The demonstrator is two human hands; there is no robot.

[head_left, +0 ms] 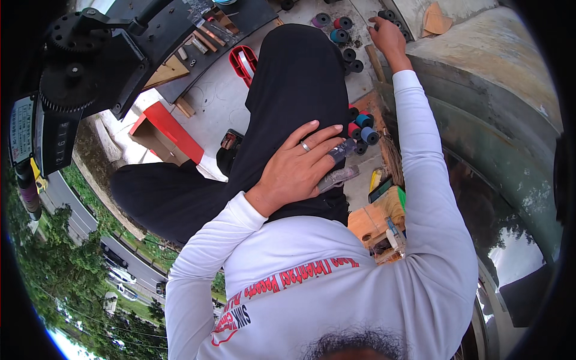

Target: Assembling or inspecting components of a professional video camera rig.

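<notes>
My left hand (294, 165) lies palm down on my black-trousered thigh (300, 84), fingers spread and holding nothing. It wears a ring, and its index finger and thumb look wrapped in greyish tape. Far out to the right, my right hand (389, 39) reaches to a row of dark spools (393, 17) by a low wall. Its fingers are apart, with nothing visible between them; whether they touch a spool I cannot tell. Left of it stand a purple spool (321, 20), a red spool (343, 23) and a blue spool (339, 36). Black spools (354, 65) sit nearer.
A black geared machine (75, 66) fills the upper left. Beyond my legs are a dark table (240, 24) with tools, a red-and-white holder (243, 64) and a red box (171, 132). More coloured spools (363, 121) and a wooden block (367, 222) lie beside my right thigh.
</notes>
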